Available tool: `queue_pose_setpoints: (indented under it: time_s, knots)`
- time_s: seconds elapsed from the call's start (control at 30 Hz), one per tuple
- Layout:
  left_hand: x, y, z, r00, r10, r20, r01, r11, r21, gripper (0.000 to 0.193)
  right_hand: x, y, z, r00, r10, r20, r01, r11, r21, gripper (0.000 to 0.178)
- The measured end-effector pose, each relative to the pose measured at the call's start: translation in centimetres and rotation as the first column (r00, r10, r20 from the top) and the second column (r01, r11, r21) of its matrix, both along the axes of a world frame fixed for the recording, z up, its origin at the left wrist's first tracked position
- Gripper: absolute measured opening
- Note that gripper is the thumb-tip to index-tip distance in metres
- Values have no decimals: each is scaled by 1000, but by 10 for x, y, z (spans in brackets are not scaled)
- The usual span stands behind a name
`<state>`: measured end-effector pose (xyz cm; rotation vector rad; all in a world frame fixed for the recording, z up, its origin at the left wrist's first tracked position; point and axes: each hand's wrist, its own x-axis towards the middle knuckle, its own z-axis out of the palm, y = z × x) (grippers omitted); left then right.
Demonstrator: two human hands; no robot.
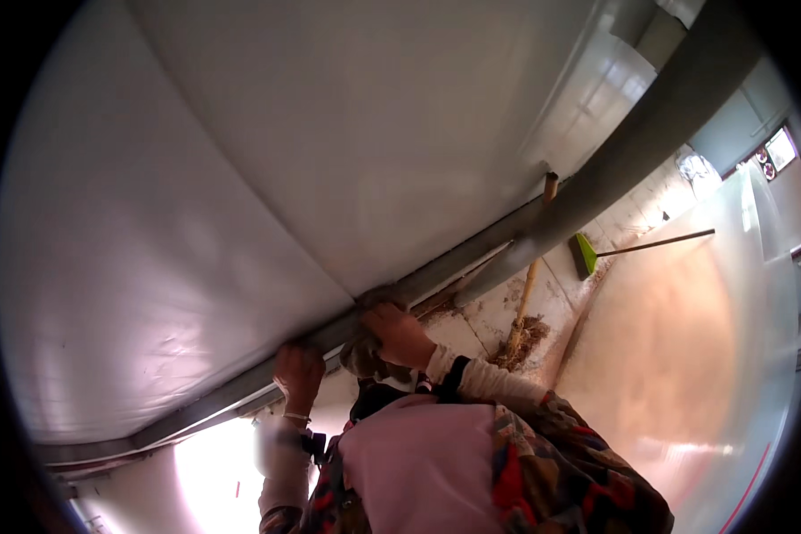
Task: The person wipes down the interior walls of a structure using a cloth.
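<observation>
A large pale, glossy panel fills the upper left, with a grey metal rail along its lower edge. My left hand is closed over this rail, its fingertips hidden behind the edge. Just to the right, my right hand grips a crumpled grey-brown cloth and presses it against the rail. Part of the cloth hangs below my fingers. Both forearms are raised in front of my pink top.
A wide grey beam curves across the upper right. Beneath it, a straw broom with a wooden handle and a green broom stand over the dirty tiled floor. A big translucent sheet rises at right.
</observation>
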<state>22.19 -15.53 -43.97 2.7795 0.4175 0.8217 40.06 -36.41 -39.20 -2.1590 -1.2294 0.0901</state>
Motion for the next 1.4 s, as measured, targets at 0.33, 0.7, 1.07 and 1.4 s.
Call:
queue_pose_setpoints:
  time_s: [0.33, 0.7, 1.07, 1.4]
  knots:
    - [2, -7, 15, 995, 17, 99, -11, 998, -63, 20, 124, -120, -38, 870, -435, 233, 432, 899, 68, 51]
    - [11, -25, 37, 974, 216, 67, -206, 970, -129, 23, 89, -79, -20, 927, -247, 283, 290, 949, -125, 40]
    - [9, -25, 40, 988, 157, -3, -156, 982, -108, 21, 87, -81, -11, 963, -253, 90, 262, 959, -109, 55]
    - [9, -24, 34, 984, 167, 66, -160, 983, -91, 21, 116, -91, -7, 852, -393, 345, 420, 908, -2, 44]
